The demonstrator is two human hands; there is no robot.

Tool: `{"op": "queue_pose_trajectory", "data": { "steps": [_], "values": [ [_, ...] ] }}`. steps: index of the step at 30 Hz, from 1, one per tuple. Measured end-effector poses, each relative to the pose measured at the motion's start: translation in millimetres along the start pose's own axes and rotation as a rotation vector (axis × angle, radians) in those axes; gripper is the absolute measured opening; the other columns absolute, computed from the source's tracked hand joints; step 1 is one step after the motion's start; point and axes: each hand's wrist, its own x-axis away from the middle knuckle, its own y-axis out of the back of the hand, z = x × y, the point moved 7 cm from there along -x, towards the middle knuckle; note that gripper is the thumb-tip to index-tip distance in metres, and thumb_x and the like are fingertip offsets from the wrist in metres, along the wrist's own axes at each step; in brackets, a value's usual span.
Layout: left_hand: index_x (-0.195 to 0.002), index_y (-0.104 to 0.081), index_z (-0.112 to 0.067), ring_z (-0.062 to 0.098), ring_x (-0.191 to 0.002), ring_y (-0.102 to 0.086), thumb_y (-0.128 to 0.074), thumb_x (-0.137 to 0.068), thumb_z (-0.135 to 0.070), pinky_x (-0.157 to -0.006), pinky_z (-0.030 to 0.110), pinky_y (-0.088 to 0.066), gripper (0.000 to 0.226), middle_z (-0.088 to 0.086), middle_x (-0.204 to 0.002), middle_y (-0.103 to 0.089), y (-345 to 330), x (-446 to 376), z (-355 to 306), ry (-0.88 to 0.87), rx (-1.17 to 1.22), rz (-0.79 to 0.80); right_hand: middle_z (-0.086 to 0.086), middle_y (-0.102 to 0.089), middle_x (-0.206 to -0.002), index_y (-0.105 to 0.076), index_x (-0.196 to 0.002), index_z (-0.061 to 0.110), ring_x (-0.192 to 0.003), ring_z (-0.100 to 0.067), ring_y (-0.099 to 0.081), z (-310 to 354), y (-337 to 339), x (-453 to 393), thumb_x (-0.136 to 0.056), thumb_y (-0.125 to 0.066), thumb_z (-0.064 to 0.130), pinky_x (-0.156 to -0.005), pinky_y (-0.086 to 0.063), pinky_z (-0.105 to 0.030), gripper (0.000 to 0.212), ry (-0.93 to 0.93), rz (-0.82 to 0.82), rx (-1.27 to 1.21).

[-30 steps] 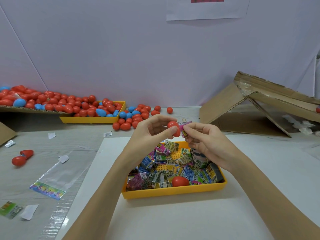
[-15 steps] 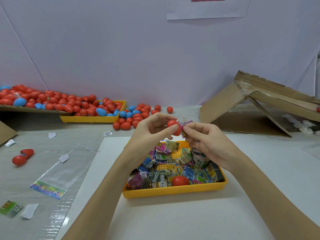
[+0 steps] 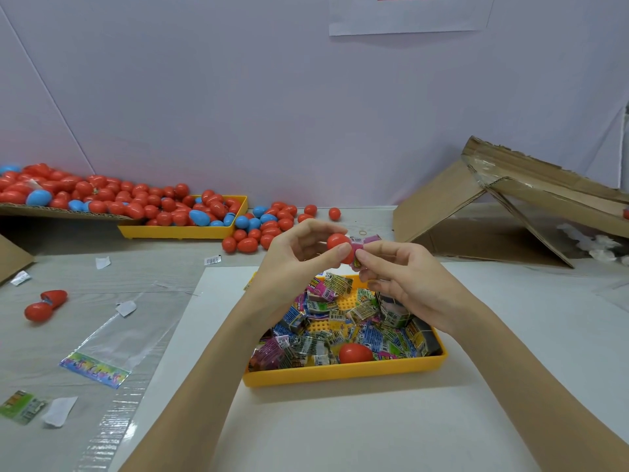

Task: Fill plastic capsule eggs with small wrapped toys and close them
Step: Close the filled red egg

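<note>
**Halfway through one egg, many toys still waiting**

Clearly, a good part of the work looks finished. At the far left a large heap of red and blue capsule eggs [image 3: 102, 199] lies on a cardboard sheet [image 3: 61, 212] and spills into a yellow tray [image 3: 180, 231] at the back; they appear closed, so I judge them as done, though I cannot see inside them. Nearer on the left, one opened red egg [image 3: 46, 304] lies on the table with its two halves touching, apart from the rest, beside an empty clear bag [image 3: 112, 338].

In the middle, the left hand [image 3: 299, 260] is curled around a red egg half [image 3: 338, 247], pinched between thumb and fingers and raised above the front yellow tray [image 3: 343, 374]. Just beside it, the right hand [image 3: 408, 277] pinches a small pink wrapped toy [image 3: 364, 248] with thumb and forefinger and holds it against the open side of that half. I judge the toy is being pushed in; it is not yet fully inside.

Below the hands, the front tray holds many wrapped toys [image 3: 323, 335] and another red egg half [image 3: 355, 352], probably the matching cap. So this egg must be filled and closed, and the pile of toys shows much remains.

At the right stands a collapsed cardboard box [image 3: 476, 206].
</note>
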Motion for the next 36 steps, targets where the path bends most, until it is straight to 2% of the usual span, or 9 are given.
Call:
{"op": "queue_pose_trajectory", "data": {
  "steps": [3, 7, 12, 16, 20, 23, 28, 32, 36],
  "values": [
    [-0.116, -0.074, -0.022, 0.015, -0.103, -0.074, -0.080, -0.089, -0.023, -0.087, 0.019, -0.056, 0.028, -0.002, -0.110, -0.077, -1, 0, -1, -0.015, -0.031, 0.011, -0.007, -0.079, -0.098, -0.081, -0.103, 0.017, -0.084, -0.013, -0.075, 3, 0, 3, -0.082, -0.080, 0.033, -0.066, -0.056, -0.017, 0.026, 0.007, -0.023, 0.006],
    [-0.115, -0.074, -0.021, 0.014, -0.101, -0.074, -0.082, -0.088, -0.020, -0.084, 0.019, -0.057, 0.028, -0.003, -0.108, -0.077, -2, 0, -3, -0.056, -0.114, 0.022, -0.015, -0.079, -0.096, -0.081, -0.101, 0.015, -0.073, -0.010, -0.075, 6, -1, 6, -0.087, -0.080, 0.025, -0.052, -0.051, -0.012, 0.018, 0.020, -0.041, 0.008],
    [-0.112, -0.073, -0.020, 0.016, -0.097, -0.076, -0.087, -0.083, -0.020, -0.083, 0.020, -0.058, 0.032, -0.002, -0.103, -0.078, 0, 2, -5, -0.105, -0.161, -0.001, -0.014, -0.079, -0.097, -0.083, -0.094, 0.019, -0.093, -0.023, -0.078, 8, -3, 6, -0.083, -0.081, 0.024, -0.073, -0.059, -0.019, 0.012, 0.035, -0.064, -0.009],
    [-0.111, -0.073, -0.015, 0.016, -0.094, -0.076, -0.089, -0.079, -0.017, -0.082, 0.022, -0.059, 0.036, -0.002, -0.101, -0.078, 0, 3, -11, -0.193, -0.211, -0.041, -0.014, -0.080, -0.099, -0.083, -0.095, 0.019, -0.093, -0.023, -0.078, 11, -4, 8, -0.082, -0.082, 0.023, -0.069, -0.059, -0.017, 0.013, 0.022, -0.062, -0.042],
    [-0.110, -0.073, -0.012, 0.019, -0.098, -0.075, -0.089, -0.076, -0.020, -0.086, 0.024, -0.058, 0.038, -0.001, -0.103, -0.076, 2, 3, -19, -0.261, -0.202, -0.073, -0.015, -0.079, -0.106, -0.082, -0.099, 0.016, -0.103, -0.026, -0.077, 15, -8, 6, -0.078, -0.083, 0.025, -0.079, -0.061, -0.023, 0.023, 0.001, -0.021, -0.094],
    [-0.108, -0.074, -0.016, 0.020, -0.099, -0.074, -0.088, -0.074, -0.023, -0.088, 0.024, -0.058, 0.038, -0.001, -0.103, -0.077, 4, 2, -23, -0.254, -0.156, -0.058, -0.016, -0.077, -0.113, -0.081, -0.103, 0.011, -0.109, -0.029, -0.075, 15, -12, 5, -0.079, -0.084, 0.022, -0.084, -0.061, -0.027, 0.027, -0.041, 0.033, -0.158],
    [-0.111, -0.073, -0.011, 0.021, -0.102, -0.073, -0.088, -0.075, -0.022, -0.092, 0.029, -0.059, 0.040, -0.003, -0.104, -0.076, 5, 2, -22, -0.249, -0.222, -0.012, -0.016, -0.076, -0.117, -0.082, -0.105, 0.009, -0.109, -0.025, -0.074, 3, -16, 7, -0.079, -0.081, 0.019, -0.082, -0.060, -0.025, 0.028, -0.090, 0.050, -0.265],
    [-0.114, -0.072, -0.009, 0.024, -0.103, -0.072, -0.088, -0.078, -0.018, -0.093, 0.032, -0.059, 0.040, -0.001, -0.105, -0.074, 1, 2, -23, -0.282, -0.322, 0.034, -0.016, -0.075, -0.120, -0.074, -0.120, 0.002, -0.109, -0.022, -0.074, -5, -19, 10, -0.080, -0.082, 0.020, -0.085, -0.059, -0.024, 0.045, -0.095, 0.054, -0.337],
    [-0.120, -0.072, -0.008, 0.020, -0.109, -0.071, -0.087, -0.078, -0.022, -0.094, 0.026, -0.057, 0.047, 0.001, -0.113, -0.072, -3, 3, -27, -0.345, -0.404, 0.050, -0.015, -0.075, -0.120, -0.069, -0.125, 0.001, -0.112, -0.021, -0.073, -5, -15, 12, -0.080, -0.081, 0.021, -0.088, -0.058, -0.024, 0.051, -0.072, 0.036, -0.338]
  ]
}}
